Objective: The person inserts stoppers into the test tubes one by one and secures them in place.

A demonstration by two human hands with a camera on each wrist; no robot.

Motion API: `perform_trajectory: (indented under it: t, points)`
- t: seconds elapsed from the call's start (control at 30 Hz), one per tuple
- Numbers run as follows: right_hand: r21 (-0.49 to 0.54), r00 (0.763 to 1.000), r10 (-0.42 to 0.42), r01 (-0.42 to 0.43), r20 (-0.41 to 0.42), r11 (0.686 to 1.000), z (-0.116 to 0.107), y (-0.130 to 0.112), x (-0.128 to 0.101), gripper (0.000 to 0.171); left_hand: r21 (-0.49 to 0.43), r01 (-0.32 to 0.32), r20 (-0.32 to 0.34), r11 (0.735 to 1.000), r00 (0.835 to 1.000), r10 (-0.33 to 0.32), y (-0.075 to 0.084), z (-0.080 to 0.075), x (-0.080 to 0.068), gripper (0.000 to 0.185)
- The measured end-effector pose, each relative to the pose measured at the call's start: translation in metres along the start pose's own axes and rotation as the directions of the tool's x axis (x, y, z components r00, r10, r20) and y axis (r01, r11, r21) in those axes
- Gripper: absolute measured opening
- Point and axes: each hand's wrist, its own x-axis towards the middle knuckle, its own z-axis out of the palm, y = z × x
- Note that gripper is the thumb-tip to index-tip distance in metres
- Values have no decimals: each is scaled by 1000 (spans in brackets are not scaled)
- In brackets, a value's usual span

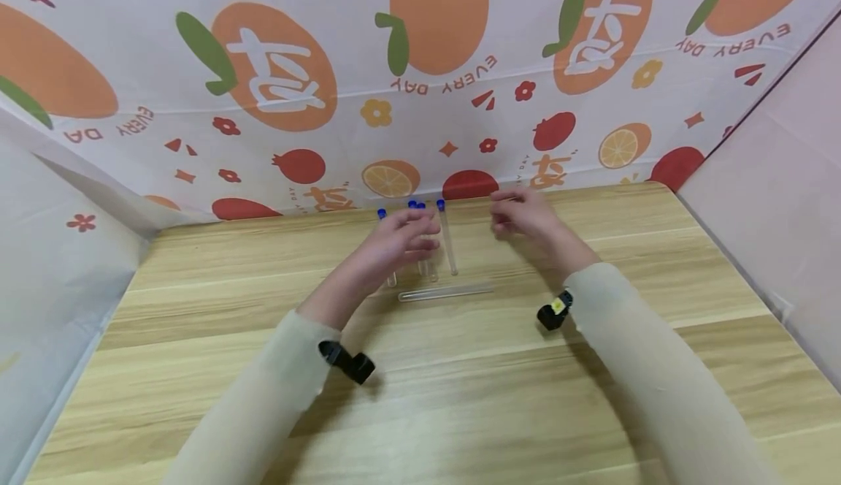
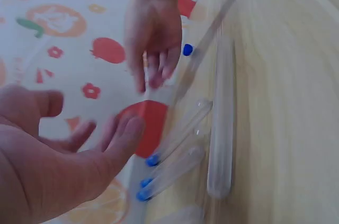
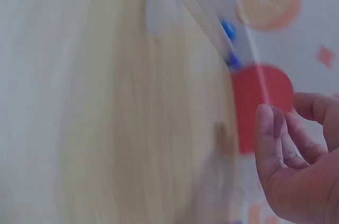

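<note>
My left hand (image 1: 404, 235) hovers over several clear test tubes with blue caps, fingers spread and relaxed, partly covering them in the head view. To its right, one capped test tube (image 1: 448, 240) lies uncovered. An uncapped test tube (image 1: 447, 292) rests crosswise on the table in front of the others. Over the table's back edge is my right hand (image 1: 522, 211), its fingers loosely bent with nothing seen between them. Beside that hand in the left wrist view sits a loose-looking blue cap (image 2: 188, 50); the head view does not show it.
The wood-grain table (image 1: 420, 397) ends at a wall cloth (image 1: 355, 54) printed with fruit. Pale side panels (image 1: 52, 251) border the table. A small black camera (image 1: 348, 362) is strapped to each wrist.
</note>
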Motion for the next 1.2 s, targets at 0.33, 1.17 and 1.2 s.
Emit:
perform_trajectory:
  t: [0.33, 1.17, 1.2]
  points:
    - [-530, 971, -204, 107, -128, 841, -65, 9, -11, 37, 787, -315, 177, 531, 939, 295, -28, 11, -51, 21]
    - [-620, 989, -119, 147, 87, 771, -41, 22, -23, 32, 967, -225, 204, 118, 965, 166, -39, 33, -62, 31]
    - [-590, 989, -114, 146, 91, 794, -38, 21, -24, 33, 969, -221, 202, 110, 966, 160, -39, 33, -63, 32]
